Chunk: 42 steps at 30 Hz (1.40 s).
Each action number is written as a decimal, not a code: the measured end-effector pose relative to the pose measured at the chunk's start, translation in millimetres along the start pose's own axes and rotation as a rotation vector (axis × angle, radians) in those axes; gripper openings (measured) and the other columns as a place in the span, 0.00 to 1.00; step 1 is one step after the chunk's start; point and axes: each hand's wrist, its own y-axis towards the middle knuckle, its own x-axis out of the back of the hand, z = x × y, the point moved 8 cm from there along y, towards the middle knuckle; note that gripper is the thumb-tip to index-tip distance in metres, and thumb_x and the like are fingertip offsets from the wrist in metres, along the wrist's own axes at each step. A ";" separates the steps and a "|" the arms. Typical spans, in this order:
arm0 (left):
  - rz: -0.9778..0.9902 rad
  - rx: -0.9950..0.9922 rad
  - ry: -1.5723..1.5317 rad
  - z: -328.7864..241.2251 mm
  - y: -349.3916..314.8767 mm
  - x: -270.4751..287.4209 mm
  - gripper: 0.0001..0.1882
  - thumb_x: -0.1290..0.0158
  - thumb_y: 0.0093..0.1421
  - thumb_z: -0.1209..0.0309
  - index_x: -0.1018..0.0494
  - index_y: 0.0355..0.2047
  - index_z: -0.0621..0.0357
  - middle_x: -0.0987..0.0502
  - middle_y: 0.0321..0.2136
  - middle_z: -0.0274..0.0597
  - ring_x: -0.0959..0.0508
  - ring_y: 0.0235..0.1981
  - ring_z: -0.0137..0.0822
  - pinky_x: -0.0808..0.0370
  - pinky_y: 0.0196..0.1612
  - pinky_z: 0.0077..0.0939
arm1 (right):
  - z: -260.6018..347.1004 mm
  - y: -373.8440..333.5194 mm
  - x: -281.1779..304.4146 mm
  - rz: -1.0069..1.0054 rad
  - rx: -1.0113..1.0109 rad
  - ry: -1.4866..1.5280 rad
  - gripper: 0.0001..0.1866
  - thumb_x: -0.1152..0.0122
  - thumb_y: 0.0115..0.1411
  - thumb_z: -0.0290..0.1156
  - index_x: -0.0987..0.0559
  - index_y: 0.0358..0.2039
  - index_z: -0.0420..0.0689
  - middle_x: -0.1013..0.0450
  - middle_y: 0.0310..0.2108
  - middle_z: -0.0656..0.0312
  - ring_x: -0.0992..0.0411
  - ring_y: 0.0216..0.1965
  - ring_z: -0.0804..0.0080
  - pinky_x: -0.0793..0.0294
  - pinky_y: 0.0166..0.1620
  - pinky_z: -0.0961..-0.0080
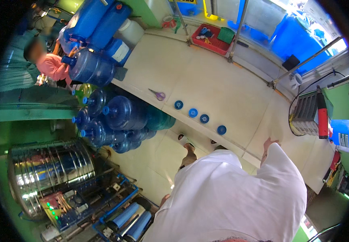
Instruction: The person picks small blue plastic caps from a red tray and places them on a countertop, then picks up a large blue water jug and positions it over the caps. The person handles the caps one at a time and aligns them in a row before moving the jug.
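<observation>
My right hand [270, 142] lies on the cream tiled counter [226, 84] near its front edge, fingers stretched out and nothing seen in them. Low beside my body hangs my left hand [165, 199]; only a small part shows past my white shirt, and its fingers are hidden. To the left of my right hand, a row of several round blue bottle caps [193, 113] runs along the counter's edge. The nearest cap to that hand is the rightmost one [221, 130]. Purple-handled scissors [158, 95] lie farther left.
Large blue water jugs [126, 113] are stacked left of the counter. Another person [53, 66] in pink is beside an upper jug. A red tray [213, 39] with small items stands at the back. A grey crate-like box [304, 115] sits right; a steel tank [53, 173] lies lower left.
</observation>
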 end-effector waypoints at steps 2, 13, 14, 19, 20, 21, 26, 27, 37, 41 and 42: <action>0.076 -0.109 0.135 -4.0 30.4 44.6 0.23 0.49 0.66 0.53 0.25 0.50 0.60 0.23 0.49 0.49 0.24 0.51 0.43 0.28 0.54 0.36 | 7.2 -31.1 -12.9 0.077 -0.051 0.001 0.42 0.49 0.63 0.57 0.44 0.69 0.43 0.51 0.70 0.46 0.56 0.71 0.43 0.54 0.68 0.41; -0.209 -0.610 -0.137 -344.9 270.9 410.8 0.28 0.45 0.64 0.63 0.34 0.60 0.65 0.28 0.57 0.57 0.28 0.58 0.51 0.31 0.59 0.38 | 325.0 -236.9 45.2 0.153 0.924 0.201 0.51 0.35 0.56 0.55 0.50 0.71 0.47 0.61 0.71 0.39 0.59 0.71 0.36 0.45 0.65 0.38; -0.199 -0.630 -0.011 -374.3 289.3 420.0 0.30 0.45 0.64 0.61 0.36 0.61 0.64 0.30 0.58 0.57 0.30 0.60 0.52 0.32 0.61 0.40 | 327.3 -242.3 44.0 0.197 0.892 0.107 0.53 0.33 0.54 0.54 0.51 0.71 0.47 0.61 0.71 0.39 0.59 0.70 0.36 0.44 0.64 0.38; -0.162 -0.447 0.285 -449.2 407.5 433.3 0.45 0.42 0.59 0.53 0.49 0.69 0.56 0.47 0.68 0.60 0.46 0.69 0.55 0.44 0.68 0.45 | 327.7 -260.4 45.4 0.193 0.901 0.001 0.64 0.25 0.45 0.55 0.56 0.72 0.48 0.65 0.71 0.39 0.61 0.70 0.34 0.41 0.63 0.38; -0.231 -0.412 0.369 -458.1 424.3 434.7 0.48 0.41 0.57 0.51 0.53 0.70 0.54 0.51 0.69 0.61 0.50 0.70 0.56 0.47 0.69 0.45 | 328.6 -262.1 47.7 0.196 0.924 0.020 0.62 0.25 0.46 0.55 0.54 0.71 0.47 0.62 0.71 0.38 0.59 0.70 0.34 0.39 0.62 0.40; -0.265 -0.327 0.475 -460.7 438.9 432.8 0.52 0.40 0.56 0.50 0.56 0.71 0.52 0.56 0.70 0.62 0.55 0.71 0.58 0.49 0.71 0.44 | 329.7 -260.8 51.0 0.189 0.919 -0.002 0.60 0.26 0.46 0.54 0.52 0.71 0.46 0.60 0.71 0.38 0.56 0.70 0.34 0.37 0.62 0.42; -0.172 0.023 0.533 -448.9 464.9 398.8 0.74 0.29 0.42 0.48 0.75 0.71 0.50 0.76 0.70 0.63 0.66 0.68 0.76 0.48 0.62 0.76 | 390.2 -244.3 113.9 0.258 1.024 0.131 0.34 0.33 0.55 0.48 0.30 0.58 0.45 0.35 0.59 0.43 0.37 0.61 0.44 0.32 0.59 0.53; -0.204 0.019 0.528 -449.5 464.1 396.1 0.76 0.27 0.39 0.49 0.76 0.71 0.50 0.77 0.70 0.64 0.66 0.68 0.77 0.46 0.59 0.79 | 416.8 -241.9 145.6 0.126 1.074 0.293 0.26 0.35 0.58 0.45 0.25 0.53 0.45 0.29 0.54 0.46 0.33 0.58 0.46 0.31 0.58 0.55; -0.289 -0.032 0.471 -448.4 460.8 396.7 0.80 0.24 0.33 0.51 0.75 0.71 0.50 0.76 0.70 0.65 0.65 0.68 0.78 0.44 0.57 0.81 | 727.2 -170.2 222.6 0.188 0.995 0.353 0.23 0.36 0.57 0.48 0.20 0.45 0.44 0.24 0.46 0.47 0.25 0.48 0.49 0.24 0.49 0.55; -0.279 -0.063 0.489 -452.1 454.2 401.0 0.80 0.24 0.33 0.52 0.75 0.71 0.49 0.77 0.70 0.65 0.66 0.68 0.78 0.47 0.58 0.81 | 751.1 -148.5 203.6 0.012 1.019 0.267 0.23 0.38 0.57 0.47 0.20 0.46 0.43 0.22 0.44 0.47 0.24 0.48 0.49 0.23 0.48 0.55; -0.269 -0.052 0.481 -452.5 453.5 401.1 0.80 0.24 0.33 0.52 0.75 0.71 0.49 0.77 0.70 0.64 0.66 0.68 0.77 0.47 0.59 0.81 | 756.8 -144.1 198.6 0.045 1.072 0.213 0.22 0.38 0.55 0.44 0.20 0.46 0.43 0.22 0.44 0.47 0.24 0.48 0.49 0.22 0.48 0.55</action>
